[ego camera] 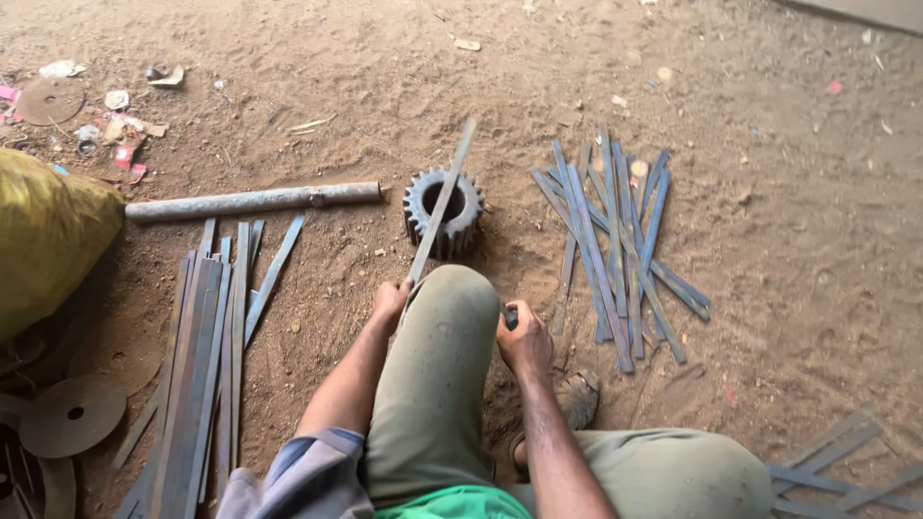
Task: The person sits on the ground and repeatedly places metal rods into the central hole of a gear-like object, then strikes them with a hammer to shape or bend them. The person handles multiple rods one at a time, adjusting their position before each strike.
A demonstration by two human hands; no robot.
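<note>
My left hand [390, 298] grips the near end of a long flat metal strip [444, 197], which lies slanted across the top of a dark toothed gear [423, 219] standing on the dirt floor. On the other side of my raised knee, my right hand [524, 338] is closed around a dark handle [510, 315]; the tool's head is hidden behind the knee.
A pile of bluish metal strips [615, 240] lies to the right of the gear. Longer strips [207, 356] lie at the left beside a grey pipe [252, 202], a yellow sack [48, 235] and rusty discs [72, 415]. More strips [836, 471] show at the bottom right.
</note>
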